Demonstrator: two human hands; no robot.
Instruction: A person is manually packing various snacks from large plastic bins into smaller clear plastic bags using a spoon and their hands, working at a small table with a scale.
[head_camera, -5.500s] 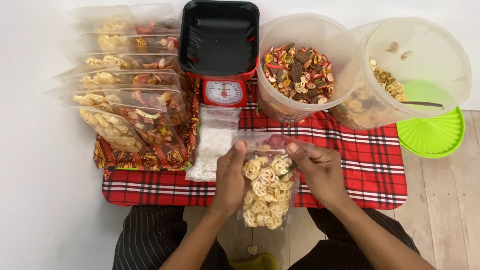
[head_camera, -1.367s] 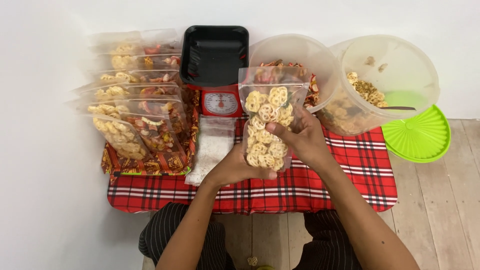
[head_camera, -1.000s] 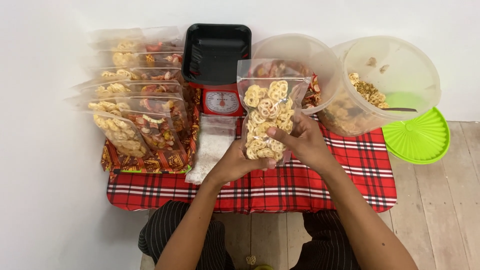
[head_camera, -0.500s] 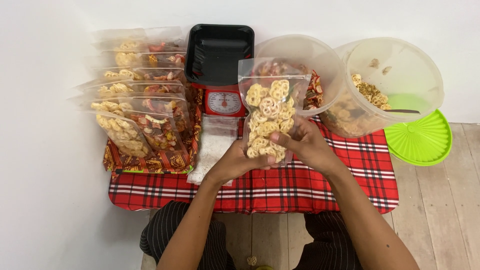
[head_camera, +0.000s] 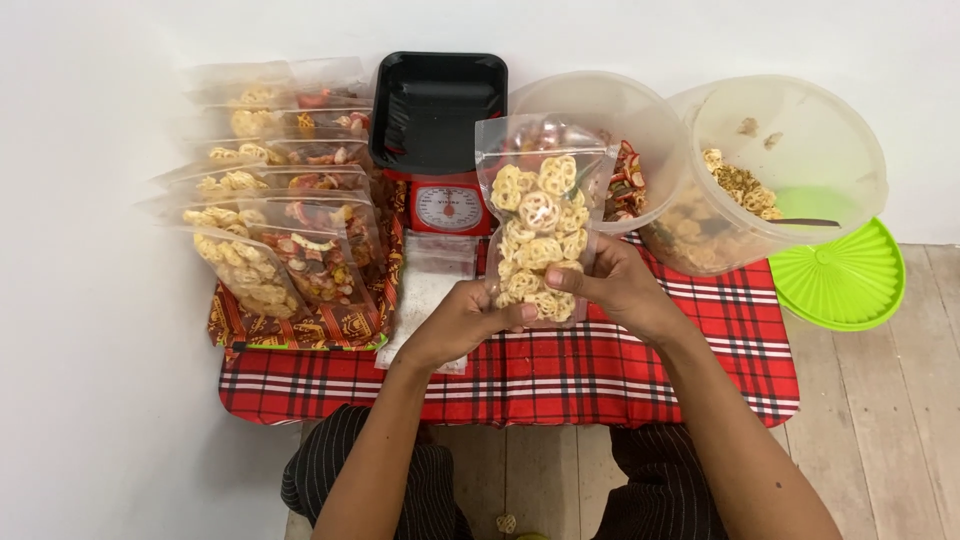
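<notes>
Both hands hold a clear plastic pouch (head_camera: 538, 215) upright above the red plaid cloth (head_camera: 600, 365). The pouch is packed with yellow wheel-shaped crackers. My left hand (head_camera: 462, 322) grips its bottom left corner, thumb across the base. My right hand (head_camera: 618, 287) holds the lower right side, fingers behind the pouch. The pouch's top edge stands in front of a round clear tub (head_camera: 655, 140) of mixed red and brown snacks.
A red kitchen scale (head_camera: 447, 205) with a black tray (head_camera: 438, 110) stands behind the pouch. Several filled pouches (head_camera: 275, 225) lean in rows at the left. A stack of empty bags (head_camera: 428, 295) lies by the scale. A second tub (head_camera: 800, 150) and green lid (head_camera: 850, 285) sit right.
Over five seconds the pouch went from lying low near my lap to held upright over the cloth. In the last second my hands shifted down to its bottom corners.
</notes>
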